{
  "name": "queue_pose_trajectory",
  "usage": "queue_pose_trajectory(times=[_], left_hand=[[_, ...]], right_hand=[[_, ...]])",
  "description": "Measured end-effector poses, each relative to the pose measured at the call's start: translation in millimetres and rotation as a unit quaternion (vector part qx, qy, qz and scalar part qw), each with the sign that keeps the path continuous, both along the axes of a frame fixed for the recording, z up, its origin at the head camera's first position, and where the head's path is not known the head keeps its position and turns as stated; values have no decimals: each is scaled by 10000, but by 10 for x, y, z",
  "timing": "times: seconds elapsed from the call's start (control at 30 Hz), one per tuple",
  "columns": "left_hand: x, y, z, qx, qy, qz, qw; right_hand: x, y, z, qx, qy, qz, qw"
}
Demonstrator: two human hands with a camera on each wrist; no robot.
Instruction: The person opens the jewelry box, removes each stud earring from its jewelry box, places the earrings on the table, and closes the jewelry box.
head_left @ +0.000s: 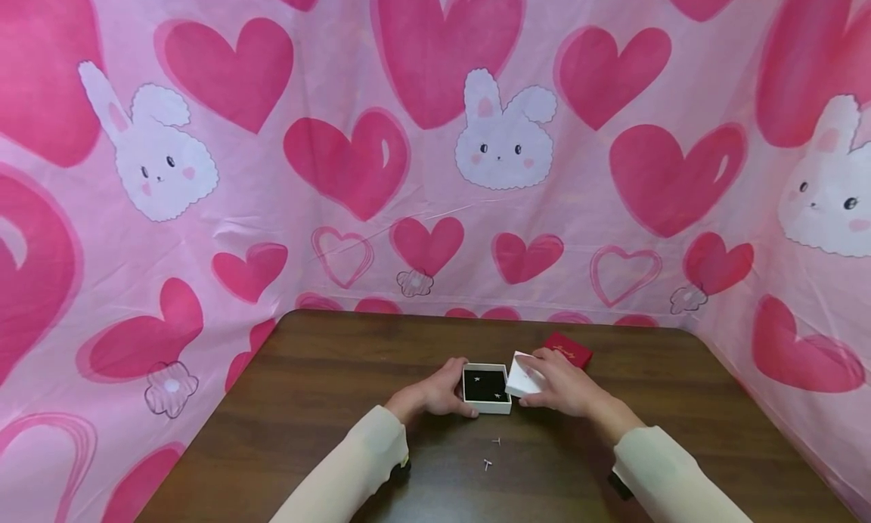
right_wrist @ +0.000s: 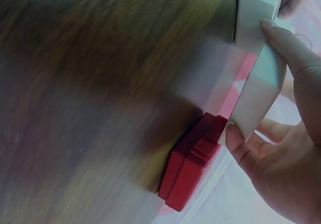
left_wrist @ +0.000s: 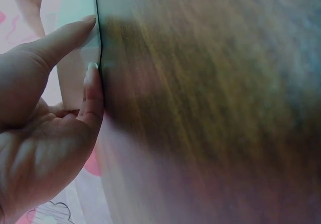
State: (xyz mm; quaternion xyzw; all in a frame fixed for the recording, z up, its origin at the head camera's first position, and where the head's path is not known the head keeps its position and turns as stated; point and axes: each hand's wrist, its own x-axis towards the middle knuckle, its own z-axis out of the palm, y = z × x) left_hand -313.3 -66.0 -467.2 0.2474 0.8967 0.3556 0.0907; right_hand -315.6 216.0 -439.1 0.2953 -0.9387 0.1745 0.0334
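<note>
A small white jewelry box [head_left: 487, 411] stands on the wooden table, its black insert [head_left: 485, 387] bearing two tiny star-like earrings [head_left: 497, 396]. My left hand [head_left: 444, 389] grips the box by its left side, thumb on the near wall and fingers around the far side. In my right hand [head_left: 559, 383] is the white lid [head_left: 522, 379], pinched between thumb and fingers. The lid is tilted, its left edge right at the box's right rim. In the right wrist view the lid [right_wrist: 261, 91] is raised off the table beside the box [right_wrist: 257, 13].
Behind my right hand lies a red box [head_left: 570, 349] with gold lettering. Two small silver pieces with thin posts, one farther [head_left: 497, 440] and one nearer piece [head_left: 487, 463], lie on the table [head_left: 327, 402] before the white box. A pink heart-patterned cloth [head_left: 422, 198] hangs around the table.
</note>
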Motion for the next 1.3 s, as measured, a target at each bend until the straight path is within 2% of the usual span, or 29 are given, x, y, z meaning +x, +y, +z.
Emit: queue_pose_trajectory(times=[0.37,0.6,0.87,1.3], left_hand=[[0,-28,-5,-3,-83,-52,10000],[3,-31,11,48,-108,-36,9999],[-11,-17,-38,18,9,-67,10000],[-29,-7,-32,76,-17,-46,10000]], right_hand=[[-7,85,-39,103,-66,-81,9999],[0,62,-72,92,-104,32,9999],[1,110,-151,110,-342,-221,9991],[-19,208,-187,221,-568,-521,9968]])
